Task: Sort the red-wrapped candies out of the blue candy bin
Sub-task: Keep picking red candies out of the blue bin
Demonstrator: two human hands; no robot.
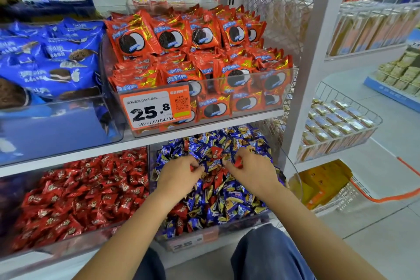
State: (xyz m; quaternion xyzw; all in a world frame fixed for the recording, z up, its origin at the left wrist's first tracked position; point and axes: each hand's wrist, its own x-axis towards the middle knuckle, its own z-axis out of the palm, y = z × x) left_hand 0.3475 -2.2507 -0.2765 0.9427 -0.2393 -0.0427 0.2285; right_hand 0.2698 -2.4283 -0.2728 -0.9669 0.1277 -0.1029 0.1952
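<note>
On the far left of the upper shelf (68,154) sat a clear tub of blue cookie packs (50,61), and below it a clear bin of red candies (79,198). Next along the upper shelf we saw a tub of red cookie packs (193,52) with an orange price tag (156,108) on its front. Beneath that lay the blue candy bin (216,232), heaped with blue wrappers and scattered red-wrapped candies (179,210). Our left hand (179,174) rested in the heap, its fingers curled and pinching a red candy (196,168) at the tips. Our right hand (250,169), just beside it in the same bin, gripped another red piece (238,162) between thumb and fingers. Blue trouser knees (268,254) showed at the bottom. Further right, a white upright (318,52) divided off wire baskets (341,125) of gold-wrapped sweets, an orange-rimmed basket (354,191) near the pale tiled floor (375,234), and more shelving across the aisle.
</note>
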